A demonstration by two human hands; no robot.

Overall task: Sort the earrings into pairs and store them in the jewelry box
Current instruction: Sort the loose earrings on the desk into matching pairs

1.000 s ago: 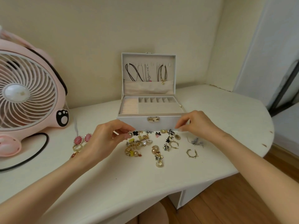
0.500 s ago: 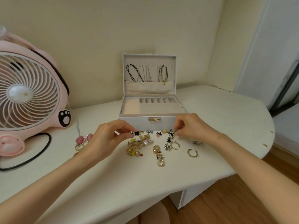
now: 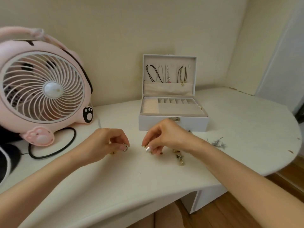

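A white jewelry box (image 3: 173, 124) stands open at the back of the white desk (image 3: 131, 178), necklaces hanging in its raised lid. My left hand (image 3: 105, 143) pinches a small silver hoop earring (image 3: 125, 147) in front of the box. My right hand (image 3: 164, 137) pinches a small gold earring (image 3: 148, 144) a short way to the right of it. Both hands cover most of the loose earring pile; a few gold pieces (image 3: 179, 157) show beside my right wrist.
A pink desk fan (image 3: 41, 89) with a black cable (image 3: 54, 152) stands at the left. A grey feathery piece (image 3: 217, 143) lies to the right of the box. The desk's curved edge runs close on the right, above a wooden floor.
The camera view shifted so everything sits further right. Both hands drew toward each other over the pile, and my right hand picked up a gold earring while the left kept its silver hoop.
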